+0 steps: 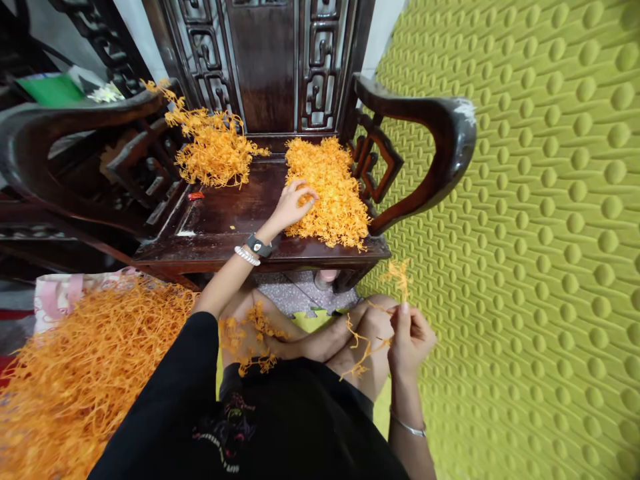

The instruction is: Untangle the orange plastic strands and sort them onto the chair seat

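My left hand (294,204), with a dark watch and a white coiled band at the wrist, is at the left edge of a flat heap of orange plastic sprigs (327,193) on the wooden chair seat. Its thumb and index finger curl together; whatever is between them cannot be made out. Low on the right, over my knee, my right hand (412,337) pinches a thin orange plastic sprig (399,273), whose branched tip points up. More orange strands (359,350) hang beside that hand. Loose orange sprigs (257,333) lie on my lap.
The dark carved chair (240,217) has curved arms on both sides. A looser orange pile (215,150) sits at its back left, near a small red item (195,196). A large orange heap (110,353) fills the lower left. A yellow-green padded wall (525,220) stands right.
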The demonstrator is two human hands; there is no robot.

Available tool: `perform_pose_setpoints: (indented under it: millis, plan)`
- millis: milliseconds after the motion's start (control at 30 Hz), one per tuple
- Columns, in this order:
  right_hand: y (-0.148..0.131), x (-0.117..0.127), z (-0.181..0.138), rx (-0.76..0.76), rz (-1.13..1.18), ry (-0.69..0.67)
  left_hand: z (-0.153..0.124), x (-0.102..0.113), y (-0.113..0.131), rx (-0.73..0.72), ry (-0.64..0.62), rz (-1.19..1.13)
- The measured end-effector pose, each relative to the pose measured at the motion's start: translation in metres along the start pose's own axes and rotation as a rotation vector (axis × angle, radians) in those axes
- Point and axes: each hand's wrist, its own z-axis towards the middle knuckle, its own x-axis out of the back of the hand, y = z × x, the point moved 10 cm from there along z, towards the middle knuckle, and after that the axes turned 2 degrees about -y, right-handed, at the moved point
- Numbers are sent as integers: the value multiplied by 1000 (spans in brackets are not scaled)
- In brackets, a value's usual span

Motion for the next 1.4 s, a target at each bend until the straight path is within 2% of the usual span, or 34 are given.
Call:
perform_pose_setpoints:
  millis: [67,133,200,267,367,433,500,567,633,700,800,900,933,1000,1100,1267,1400]
  plan:
    - [-11,-10,3,60,-5,-74,-14,14,16,-21,65,-52]
    - [-23,-20,5,144,-62,-173,-36,23,45,-90,95,-173]
    - [-39,-36,6,249,-160,-316,-63,22,85,-224,38,-337]
    - [-59,-54,2,380,-245,-490,-92,22,129,-432,-22,-405]
    - [-97,-73,-7,607,-297,-689,-125,33,174,-755,44,-251]
    - [-121,-77,-12,752,-313,-750,-130,38,182,-826,48,-149]
    - [-138,-78,-15,857,-341,-780,-125,41,177,-773,-2,-122]
    - [-148,-76,-16,920,-364,-775,-122,44,167,-632,-15,-168]
    - [-154,-73,-15,951,-380,-693,-126,45,155,-453,23,-305]
    - [-156,-71,-13,970,-414,-575,-134,35,145,-280,63,-514]
    - [-155,-79,-16,999,-489,-471,-140,17,140,-104,180,-800]
    - [-157,-90,-21,1039,-499,-443,-131,12,127,62,406,-950]
    - [-159,-93,-21,1049,-491,-438,-124,10,121,127,445,-988]
    - [-163,-95,-21,1054,-474,-433,-109,5,111,235,438,-1042]
    - [-163,-96,-18,1027,-469,-454,-96,4,102,288,428,-1012]
    - [-155,-103,-17,923,-459,-538,-95,11,89,235,532,-862]
    - [-150,-105,-18,685,-365,-571,-94,36,72,205,666,-730]
